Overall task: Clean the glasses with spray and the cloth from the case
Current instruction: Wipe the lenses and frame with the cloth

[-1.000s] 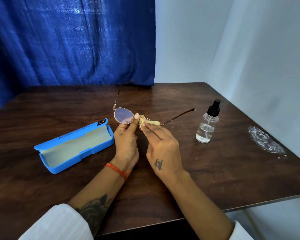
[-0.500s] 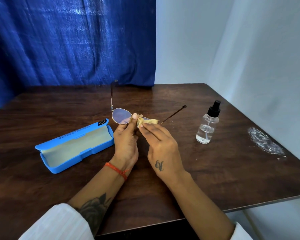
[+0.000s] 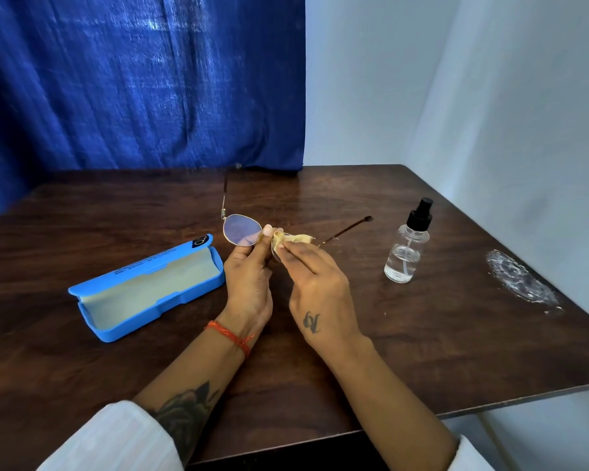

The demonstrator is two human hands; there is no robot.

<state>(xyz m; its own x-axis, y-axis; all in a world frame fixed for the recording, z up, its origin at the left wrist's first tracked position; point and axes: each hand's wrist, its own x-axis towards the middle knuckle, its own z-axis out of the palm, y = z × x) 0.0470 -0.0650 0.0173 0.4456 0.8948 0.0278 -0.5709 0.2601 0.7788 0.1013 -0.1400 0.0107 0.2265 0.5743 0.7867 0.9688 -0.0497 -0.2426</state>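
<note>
Glasses are pinched at the bridge by the left hand above the table; the cloth is pressed on the lens toward three o'clock by the closed right hand.

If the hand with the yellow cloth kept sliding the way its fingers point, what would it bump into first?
The right hand points up and left, toward the left hand's thumb, which pinches the glasses at the bridge. It would probably meet that thumb first, then the bare lens. Depth is hard to judge here.
</note>
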